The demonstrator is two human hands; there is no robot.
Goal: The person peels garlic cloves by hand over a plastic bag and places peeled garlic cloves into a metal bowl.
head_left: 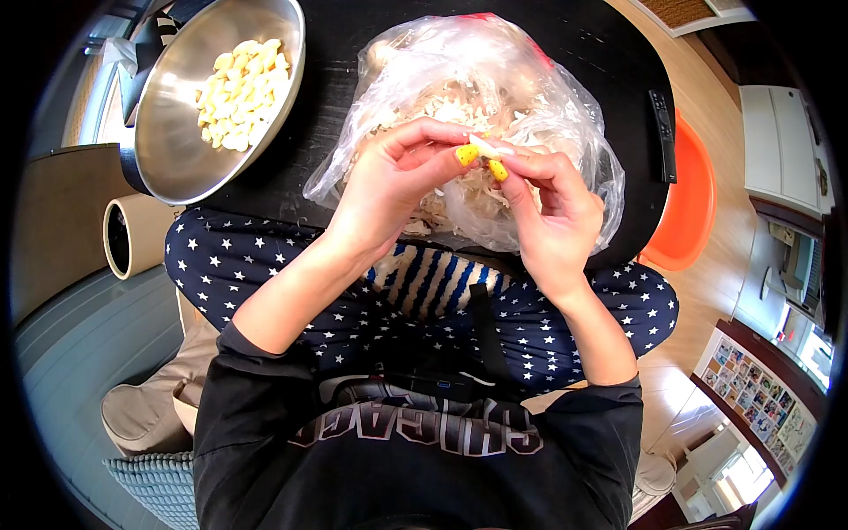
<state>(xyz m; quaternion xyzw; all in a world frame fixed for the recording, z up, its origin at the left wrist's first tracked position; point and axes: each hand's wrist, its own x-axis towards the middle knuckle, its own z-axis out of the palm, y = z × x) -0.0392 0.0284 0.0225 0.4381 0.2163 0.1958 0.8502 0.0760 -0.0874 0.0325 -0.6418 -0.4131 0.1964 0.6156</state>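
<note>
Both hands meet above a clear plastic bag (565, 115) that holds pale, papery peelings (450, 110). My left hand (397, 172) pinches a small whitish piece (484, 148) between thumb and fingers. From the other side, my right hand (548, 190) grips the same piece with thumb and index finger. The thumbnails are yellow with dark specks. Up and to the left, a steel bowl (168, 110) tilts on the black table (331, 53), with many peeled, cream-coloured cloves (243, 93) inside.
A black remote control (662, 137) lies at the table's right edge, beside an orange seat or tub (687, 203). Below the bowl at left is a cream cylindrical container (141, 234). The crossed legs in star-patterned trousers (256, 265) are close against the table.
</note>
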